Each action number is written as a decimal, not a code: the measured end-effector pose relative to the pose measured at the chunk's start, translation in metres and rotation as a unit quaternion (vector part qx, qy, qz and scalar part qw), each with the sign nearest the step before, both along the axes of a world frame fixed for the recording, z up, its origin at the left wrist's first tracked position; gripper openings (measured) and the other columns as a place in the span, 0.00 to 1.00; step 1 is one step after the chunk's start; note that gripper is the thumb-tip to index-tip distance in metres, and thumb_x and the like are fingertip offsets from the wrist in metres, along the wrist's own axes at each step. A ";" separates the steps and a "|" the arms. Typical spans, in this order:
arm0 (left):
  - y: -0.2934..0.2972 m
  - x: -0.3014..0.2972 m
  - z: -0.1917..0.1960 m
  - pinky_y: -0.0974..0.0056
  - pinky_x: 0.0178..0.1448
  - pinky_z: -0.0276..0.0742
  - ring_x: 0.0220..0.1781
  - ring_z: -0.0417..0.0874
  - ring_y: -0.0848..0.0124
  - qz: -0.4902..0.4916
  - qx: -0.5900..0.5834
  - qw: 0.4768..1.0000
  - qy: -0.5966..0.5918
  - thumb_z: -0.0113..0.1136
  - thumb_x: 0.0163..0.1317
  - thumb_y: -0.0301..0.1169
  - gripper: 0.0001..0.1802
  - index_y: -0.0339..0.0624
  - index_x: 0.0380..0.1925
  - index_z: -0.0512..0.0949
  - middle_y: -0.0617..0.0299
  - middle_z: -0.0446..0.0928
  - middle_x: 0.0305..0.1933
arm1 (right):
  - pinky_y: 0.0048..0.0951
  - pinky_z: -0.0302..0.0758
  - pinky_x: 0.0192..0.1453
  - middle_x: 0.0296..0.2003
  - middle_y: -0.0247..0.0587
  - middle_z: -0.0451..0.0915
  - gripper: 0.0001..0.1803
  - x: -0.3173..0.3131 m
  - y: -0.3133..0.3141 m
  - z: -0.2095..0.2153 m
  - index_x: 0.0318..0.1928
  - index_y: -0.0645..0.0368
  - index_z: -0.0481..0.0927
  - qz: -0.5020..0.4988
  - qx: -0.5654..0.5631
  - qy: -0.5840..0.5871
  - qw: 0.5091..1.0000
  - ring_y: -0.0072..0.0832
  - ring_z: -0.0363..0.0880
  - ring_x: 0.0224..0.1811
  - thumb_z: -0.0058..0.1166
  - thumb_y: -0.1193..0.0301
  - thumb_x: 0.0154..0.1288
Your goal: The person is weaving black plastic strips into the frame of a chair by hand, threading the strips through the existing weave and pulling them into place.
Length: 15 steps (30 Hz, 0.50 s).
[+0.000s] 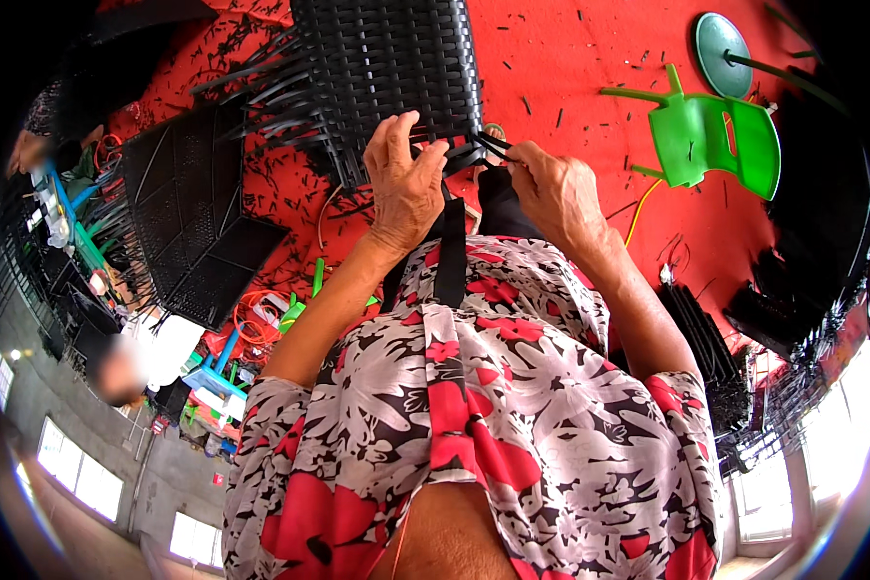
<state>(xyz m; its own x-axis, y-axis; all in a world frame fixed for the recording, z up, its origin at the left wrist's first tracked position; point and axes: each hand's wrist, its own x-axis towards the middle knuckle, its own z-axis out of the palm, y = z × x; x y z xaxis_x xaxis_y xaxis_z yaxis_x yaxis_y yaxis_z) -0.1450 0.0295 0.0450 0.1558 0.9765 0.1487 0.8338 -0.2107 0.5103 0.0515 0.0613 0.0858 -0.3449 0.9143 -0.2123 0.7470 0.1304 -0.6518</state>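
A black woven wicker panel (391, 72) stands in front of me, with long loose strips (300, 106) fanning from its left side. My right hand (559, 193) is closed in a pinch on thin black strips (493, 147) at the panel's near right corner. By the panel's near edge, my left hand (401, 184) has its fingers bent and apart, with a gap between thumb and forefinger. Short strip ends lie close to that gap. A wide black band (450, 256) hangs below, over my flowered shirt.
Scraps of black strip litter the red floor (541, 58). A small green chair (710, 145) lies tipped at the right, near a round green-topped stool (722, 53). Another black woven piece (188, 213) is at the left. Stacked black bundles (696, 348) sit at the lower right. A person is partly visible at far left.
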 end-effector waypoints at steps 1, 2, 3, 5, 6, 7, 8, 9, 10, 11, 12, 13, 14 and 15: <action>0.000 0.003 -0.001 0.53 0.62 0.60 0.60 0.64 0.51 0.000 -0.005 1.000 0.023 0.60 0.52 0.24 0.10 0.41 0.37 0.79 0.51 0.64 0.59 | 0.42 0.71 0.23 0.15 0.48 0.73 0.05 -0.002 0.001 -0.003 0.34 0.58 0.76 0.007 0.007 -0.004 1.000 0.45 0.76 0.19 0.51 0.70 0.59; 0.000 0.006 -0.002 0.53 0.62 0.59 0.61 0.63 0.50 -0.001 -0.011 0.999 0.046 0.60 0.52 0.25 0.10 0.41 0.37 0.80 0.50 0.64 0.60 | 0.41 0.70 0.23 0.15 0.48 0.73 0.06 -0.004 0.002 -0.006 0.36 0.58 0.77 0.014 0.014 -0.007 1.000 0.45 0.75 0.18 0.51 0.71 0.59; 0.000 0.008 -0.003 0.53 0.63 0.58 0.62 0.62 0.50 -0.002 -0.016 0.998 0.068 0.60 0.52 0.26 0.10 0.41 0.36 0.80 0.50 0.63 0.62 | 0.42 0.71 0.23 0.15 0.49 0.73 0.06 -0.007 0.004 -0.008 0.34 0.58 0.77 0.029 0.019 -0.026 0.999 0.45 0.75 0.18 0.51 0.71 0.58; 0.000 0.008 -0.005 0.48 0.65 0.53 0.64 0.57 0.48 -0.015 -0.040 0.996 0.083 0.60 0.54 0.30 0.11 0.39 0.37 0.79 0.48 0.59 0.65 | 0.43 0.71 0.24 0.15 0.49 0.73 0.05 -0.015 0.006 -0.010 0.32 0.58 0.78 0.056 0.030 -0.060 0.996 0.45 0.75 0.18 0.51 0.70 0.56; 0.001 0.011 -0.003 0.46 0.65 0.52 0.64 0.56 0.47 -0.016 -0.052 0.995 0.089 0.59 0.54 0.31 0.11 0.39 0.37 0.79 0.48 0.58 0.66 | 0.44 0.72 0.24 0.15 0.49 0.74 0.05 -0.017 0.009 -0.007 0.31 0.58 0.77 0.065 0.023 -0.063 0.996 0.46 0.75 0.19 0.51 0.71 0.57; 0.002 0.013 -0.002 0.44 0.65 0.51 0.65 0.55 0.47 -0.017 -0.064 0.993 0.095 0.59 0.55 0.31 0.11 0.39 0.37 0.79 0.47 0.57 0.66 | 0.44 0.72 0.24 0.15 0.49 0.73 0.05 -0.018 0.010 -0.009 0.31 0.58 0.77 0.081 0.019 -0.074 0.994 0.46 0.75 0.19 0.50 0.71 0.56; 0.002 0.015 -0.003 0.43 0.65 0.50 0.65 0.55 0.46 -0.015 -0.077 0.992 0.100 0.58 0.55 0.32 0.12 0.39 0.38 0.78 0.47 0.55 0.67 | 0.44 0.72 0.24 0.15 0.49 0.73 0.05 -0.019 0.012 -0.013 0.31 0.58 0.77 0.098 0.016 -0.084 0.991 0.46 0.75 0.19 0.50 0.70 0.56; 0.003 0.017 -0.003 0.41 0.64 0.50 0.65 0.54 0.46 -0.010 -0.090 0.990 0.105 0.57 0.56 0.33 0.12 0.39 0.38 0.78 0.47 0.53 0.68 | 0.44 0.72 0.24 0.15 0.50 0.73 0.05 -0.019 0.015 -0.017 0.31 0.58 0.77 0.117 0.014 -0.096 0.988 0.47 0.75 0.18 0.50 0.70 0.56; 0.003 0.017 -0.003 0.39 0.64 0.49 0.66 0.53 0.45 -0.003 -0.103 0.988 0.111 0.57 0.57 0.34 0.13 0.38 0.38 0.77 0.47 0.52 0.69 | 0.44 0.73 0.26 0.15 0.50 0.74 0.05 -0.024 0.018 -0.021 0.29 0.58 0.77 0.119 0.013 -0.098 0.988 0.46 0.76 0.20 0.51 0.70 0.55; 0.002 0.016 -0.006 0.39 0.64 0.48 0.66 0.52 0.45 0.003 -0.104 0.988 0.115 0.56 0.56 0.35 0.13 0.39 0.39 0.77 0.47 0.51 0.69 | 0.44 0.74 0.27 0.15 0.50 0.75 0.05 -0.031 0.023 -0.025 0.28 0.58 0.78 0.124 0.014 -0.101 0.987 0.45 0.77 0.22 0.52 0.70 0.53; 0.000 0.017 -0.009 0.38 0.65 0.47 0.67 0.52 0.45 0.014 -0.105 0.987 0.117 0.56 0.56 0.35 0.14 0.39 0.39 0.77 0.47 0.50 0.70 | 0.44 0.75 0.29 0.16 0.49 0.76 0.05 -0.037 0.026 -0.027 0.27 0.58 0.78 0.133 0.016 -0.104 0.985 0.44 0.79 0.23 0.53 0.70 0.51; -0.001 0.009 -0.009 0.37 0.65 0.46 0.67 0.51 0.44 0.036 -0.106 0.986 0.126 0.55 0.56 0.36 0.14 0.40 0.39 0.77 0.48 0.49 0.70 | 0.45 0.75 0.31 0.18 0.51 0.77 0.07 -0.044 0.025 -0.030 0.30 0.58 0.79 0.136 -0.028 -0.114 0.984 0.45 0.79 0.26 0.53 0.69 0.52; 0.011 0.002 0.008 0.38 0.60 0.53 0.62 0.57 0.45 0.038 -0.099 0.988 0.115 0.56 0.52 0.34 0.13 0.41 0.37 0.77 0.46 0.57 0.64 | 0.45 0.75 0.33 0.20 0.52 0.78 0.08 -0.059 0.034 -0.033 0.33 0.57 0.80 0.143 -0.051 -0.104 0.983 0.46 0.80 0.28 0.52 0.69 0.53; 0.022 -0.004 0.030 0.43 0.52 0.58 0.54 0.63 0.49 0.046 -0.162 0.982 0.087 0.56 0.46 0.33 0.15 0.39 0.35 0.76 0.47 0.64 0.53 | 0.47 0.75 0.34 0.25 0.52 0.80 0.11 -0.065 0.037 -0.021 0.38 0.57 0.80 0.115 -0.130 -0.056 0.983 0.49 0.80 0.31 0.52 0.67 0.55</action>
